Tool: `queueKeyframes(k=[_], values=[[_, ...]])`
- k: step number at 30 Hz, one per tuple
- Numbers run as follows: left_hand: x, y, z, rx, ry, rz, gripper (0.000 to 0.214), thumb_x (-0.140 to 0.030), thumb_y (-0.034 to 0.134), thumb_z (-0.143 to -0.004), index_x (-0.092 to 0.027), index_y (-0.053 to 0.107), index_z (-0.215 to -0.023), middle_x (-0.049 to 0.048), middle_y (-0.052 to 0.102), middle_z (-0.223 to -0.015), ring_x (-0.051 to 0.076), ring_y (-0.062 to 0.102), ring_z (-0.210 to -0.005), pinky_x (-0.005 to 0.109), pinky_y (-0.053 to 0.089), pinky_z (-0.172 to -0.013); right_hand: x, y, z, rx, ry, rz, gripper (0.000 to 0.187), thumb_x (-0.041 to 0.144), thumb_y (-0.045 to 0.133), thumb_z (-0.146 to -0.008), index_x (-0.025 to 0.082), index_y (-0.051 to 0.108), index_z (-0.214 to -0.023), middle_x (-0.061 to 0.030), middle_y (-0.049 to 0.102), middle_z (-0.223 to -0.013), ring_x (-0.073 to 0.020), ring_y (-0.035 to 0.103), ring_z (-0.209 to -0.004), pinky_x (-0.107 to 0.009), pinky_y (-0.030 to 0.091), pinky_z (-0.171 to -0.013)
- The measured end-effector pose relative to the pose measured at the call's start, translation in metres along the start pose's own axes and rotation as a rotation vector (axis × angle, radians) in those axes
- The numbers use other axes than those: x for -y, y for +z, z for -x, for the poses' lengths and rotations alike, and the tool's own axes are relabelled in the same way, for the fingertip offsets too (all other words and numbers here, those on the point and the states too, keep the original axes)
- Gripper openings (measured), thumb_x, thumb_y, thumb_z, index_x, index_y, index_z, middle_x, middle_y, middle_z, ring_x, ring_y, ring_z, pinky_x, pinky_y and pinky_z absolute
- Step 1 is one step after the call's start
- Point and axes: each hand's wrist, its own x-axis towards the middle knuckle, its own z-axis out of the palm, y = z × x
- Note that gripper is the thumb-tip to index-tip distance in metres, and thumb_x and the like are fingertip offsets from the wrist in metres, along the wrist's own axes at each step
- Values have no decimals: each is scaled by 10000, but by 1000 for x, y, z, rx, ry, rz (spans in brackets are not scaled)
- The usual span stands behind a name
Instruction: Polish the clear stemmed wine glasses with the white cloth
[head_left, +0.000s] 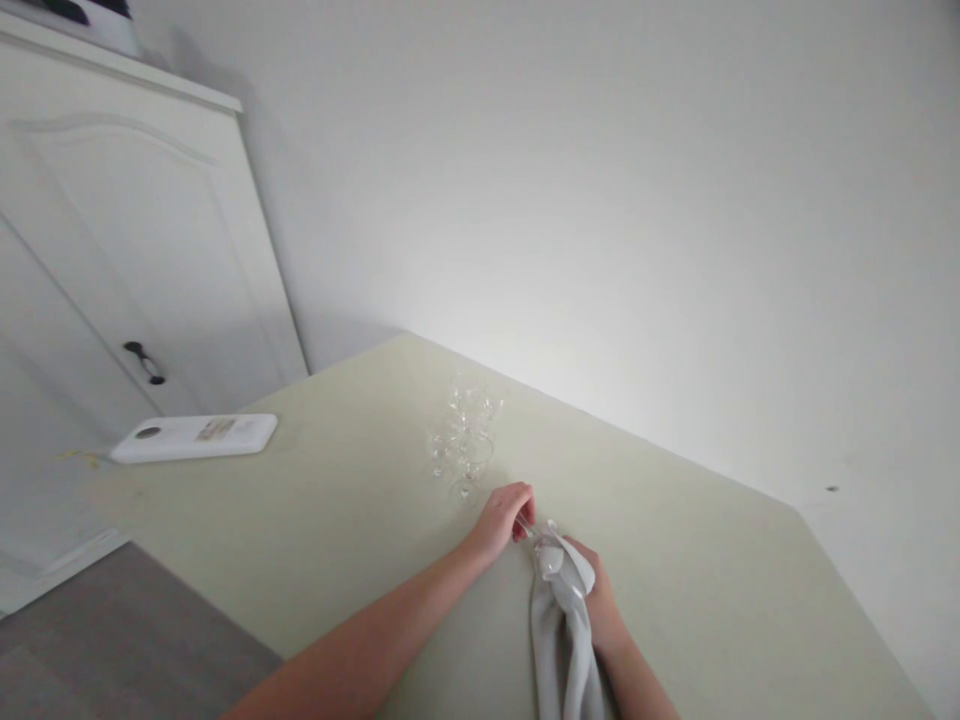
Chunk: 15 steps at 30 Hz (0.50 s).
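In my left hand (508, 520) is the thin stem of a clear stemmed glass (551, 562), with the fingers closed round it. The glass lies tilted, its bowl end against a light grey cloth (559, 640). My right hand (592, 580) is closed on that cloth, wrapped about the bowl; most of its fingers are hidden behind the fabric. The cloth's loose end hangs down toward me. Just beyond my left hand stand several clear glasses (469, 445) in a close group; their outlines are faint against the table.
The pale greenish table (360, 470) meets a white wall (562, 200) behind. A long white device (202, 437) lies on the table's left side. A white cabinet (142, 230) with a dark handle stands at the left, above a grey wooden floor (127, 640).
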Motion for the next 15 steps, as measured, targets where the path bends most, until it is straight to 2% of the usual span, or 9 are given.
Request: queueKeyframes(k=[6, 15], values=[[-2, 1, 0, -3, -13, -13, 466, -585, 530, -839, -175, 550, -619, -4, 535, -589, 97, 467, -449, 225, 346, -427, 2, 0, 2, -12, 5, 11, 170, 320, 636, -822, 204, 601, -703, 4, 559, -674, -162, 470, -627, -283, 397, -589], [-3, 1, 1, -18, -46, -18, 491, -628, 549, -806, -179, 520, -607, -14, 522, -579, 89, 450, -456, 216, 342, -430, 1, 0, 0, 14, 15, -6, 167, 303, 616, -829, 187, 561, -721, 16, 524, -677, -142, 432, -639, -277, 368, -607]])
